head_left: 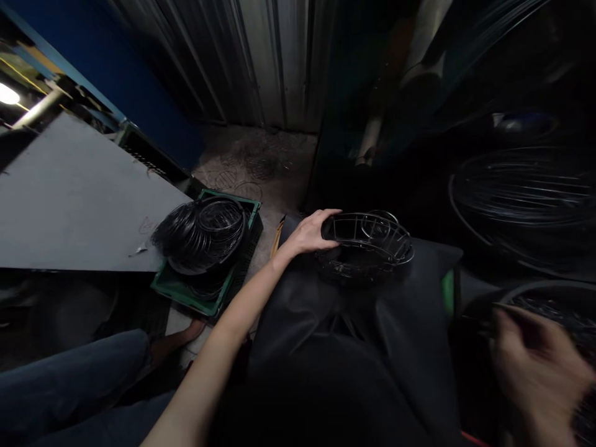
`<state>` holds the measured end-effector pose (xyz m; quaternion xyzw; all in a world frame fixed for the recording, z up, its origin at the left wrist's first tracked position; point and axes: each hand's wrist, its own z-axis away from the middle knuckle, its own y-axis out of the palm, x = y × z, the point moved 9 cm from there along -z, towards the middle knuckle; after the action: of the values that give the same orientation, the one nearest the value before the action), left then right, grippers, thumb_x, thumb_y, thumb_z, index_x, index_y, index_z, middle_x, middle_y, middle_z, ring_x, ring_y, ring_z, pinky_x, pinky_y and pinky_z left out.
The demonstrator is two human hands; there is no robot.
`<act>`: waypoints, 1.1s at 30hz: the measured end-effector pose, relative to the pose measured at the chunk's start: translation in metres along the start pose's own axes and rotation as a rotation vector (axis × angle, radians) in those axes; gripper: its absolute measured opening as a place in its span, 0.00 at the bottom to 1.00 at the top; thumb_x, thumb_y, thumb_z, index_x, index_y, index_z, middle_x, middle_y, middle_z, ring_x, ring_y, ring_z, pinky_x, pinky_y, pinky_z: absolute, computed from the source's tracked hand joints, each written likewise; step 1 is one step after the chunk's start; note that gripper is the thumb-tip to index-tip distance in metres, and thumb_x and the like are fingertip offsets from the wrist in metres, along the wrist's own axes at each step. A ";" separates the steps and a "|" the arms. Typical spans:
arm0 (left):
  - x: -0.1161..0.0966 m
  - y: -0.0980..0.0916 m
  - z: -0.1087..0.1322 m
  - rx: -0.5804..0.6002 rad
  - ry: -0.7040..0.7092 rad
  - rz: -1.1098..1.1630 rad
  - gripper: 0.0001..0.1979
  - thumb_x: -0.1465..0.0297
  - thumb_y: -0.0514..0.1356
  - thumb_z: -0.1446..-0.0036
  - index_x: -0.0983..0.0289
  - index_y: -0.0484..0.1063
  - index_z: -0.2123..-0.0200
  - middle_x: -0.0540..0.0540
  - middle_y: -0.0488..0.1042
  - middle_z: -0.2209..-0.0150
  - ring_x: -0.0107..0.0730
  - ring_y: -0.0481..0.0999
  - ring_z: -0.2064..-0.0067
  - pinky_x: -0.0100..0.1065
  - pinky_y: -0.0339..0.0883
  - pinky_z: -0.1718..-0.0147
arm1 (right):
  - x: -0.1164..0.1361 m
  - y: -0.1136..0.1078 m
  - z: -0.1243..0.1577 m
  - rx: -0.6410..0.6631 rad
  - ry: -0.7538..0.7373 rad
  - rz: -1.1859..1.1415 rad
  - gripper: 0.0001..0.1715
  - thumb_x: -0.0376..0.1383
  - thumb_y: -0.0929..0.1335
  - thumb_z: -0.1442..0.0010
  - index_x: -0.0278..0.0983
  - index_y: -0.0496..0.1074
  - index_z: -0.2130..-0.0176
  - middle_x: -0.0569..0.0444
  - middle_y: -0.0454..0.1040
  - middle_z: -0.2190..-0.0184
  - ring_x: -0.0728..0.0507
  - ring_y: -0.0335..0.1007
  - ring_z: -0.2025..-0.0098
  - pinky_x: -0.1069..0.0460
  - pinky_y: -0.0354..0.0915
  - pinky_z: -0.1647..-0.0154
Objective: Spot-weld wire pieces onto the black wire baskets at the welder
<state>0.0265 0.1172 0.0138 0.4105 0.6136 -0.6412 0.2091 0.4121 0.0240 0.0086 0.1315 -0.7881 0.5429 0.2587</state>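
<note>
My left hand (313, 232) is closed on the left side of a round wire frame (356, 228), with the thumb below its rim and the fingers over the top. The frame looks like a shallow ring of metal wire with short cross wires. It lies on a black apron (344, 323) across my lap, over darker rings that are hard to make out. At the lower right, my right hand (542, 354) is blurred, its fingers curled together beside a round tub (526, 290) of small dark pieces. Whatever those fingers hold is too small and dim to name.
A green crate (218, 303) at my left bears a heap of black wire rings (205, 233). Beside it stands a grey panel (79, 198). Large wire grilles (521, 192) lie at the right. Another person's jeans-clad leg (93, 372) reaches in from the lower left.
</note>
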 end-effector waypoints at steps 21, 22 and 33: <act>-0.045 0.000 -0.015 0.183 0.161 -0.231 0.38 0.64 0.65 0.53 0.61 0.55 0.39 0.60 0.59 0.40 0.48 0.61 0.41 0.47 0.58 0.43 | 0.027 0.063 0.037 0.268 0.582 -0.606 0.29 0.51 0.77 0.62 0.36 0.74 0.64 0.57 0.72 0.76 0.50 0.67 0.78 0.58 0.66 0.79; -0.046 0.007 -0.010 0.194 0.143 -0.303 0.40 0.66 0.66 0.55 0.61 0.55 0.40 0.61 0.59 0.40 0.49 0.60 0.41 0.49 0.56 0.43 | 0.040 0.064 0.035 0.277 0.571 -0.653 0.28 0.51 0.77 0.62 0.36 0.74 0.65 0.57 0.72 0.76 0.50 0.68 0.78 0.58 0.67 0.79; -0.053 0.032 -0.004 0.167 0.005 -0.502 0.38 0.67 0.63 0.51 0.61 0.51 0.39 0.59 0.61 0.46 0.43 0.64 0.49 0.43 0.61 0.48 | 0.148 0.130 0.005 0.483 0.533 -0.981 0.27 0.49 0.78 0.66 0.34 0.70 0.72 0.55 0.72 0.78 0.46 0.74 0.75 0.57 0.70 0.77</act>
<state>0.0828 0.1033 0.0356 0.2627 0.6417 -0.7205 0.0074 0.2246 0.0796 -0.0141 0.3938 -0.3980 0.5381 0.6300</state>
